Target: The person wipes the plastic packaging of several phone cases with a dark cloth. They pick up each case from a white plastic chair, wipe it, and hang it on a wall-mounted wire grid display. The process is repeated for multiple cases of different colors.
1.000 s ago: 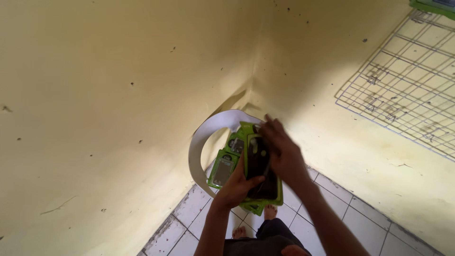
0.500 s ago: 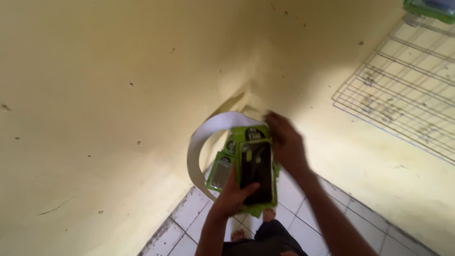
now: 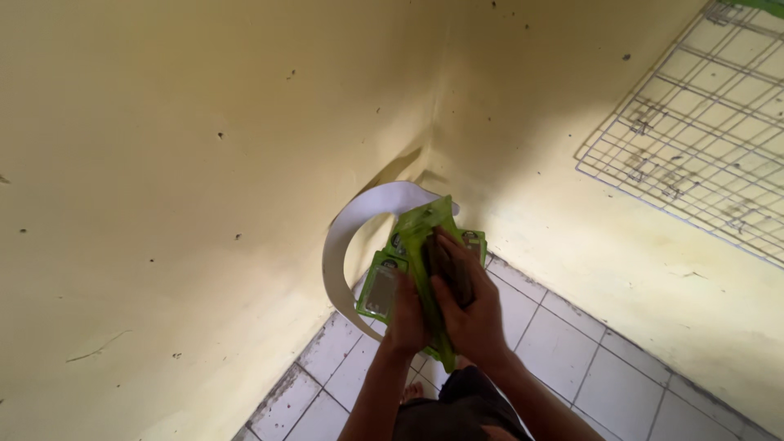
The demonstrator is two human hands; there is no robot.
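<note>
Green plastic blister packs [image 3: 425,269], flat and glossy, sit between our 2 hands in front of the corner where the 2 pale yellow walls [image 3: 163,163] meet. Our right hand [image 3: 465,306] is clenched over the front pack and covers its dark middle; our left hand [image 3: 406,314] grips the stack from below, near a second green pack with a grey window [image 3: 380,290]. A long white curved strip [image 3: 347,237] hangs in a loop from the top of the packs toward the left wall.

We judge that the packs are best held by their stiff edges, with the thumbs flat, so the thin plastic does not bend. The strip is loose and can catch, so we keep it away from the fingers.

Room is open to the right and below, above the white tiled floor [image 3: 588,359]. The wire grid rack [image 3: 694,139] on the right wall is well apart.
</note>
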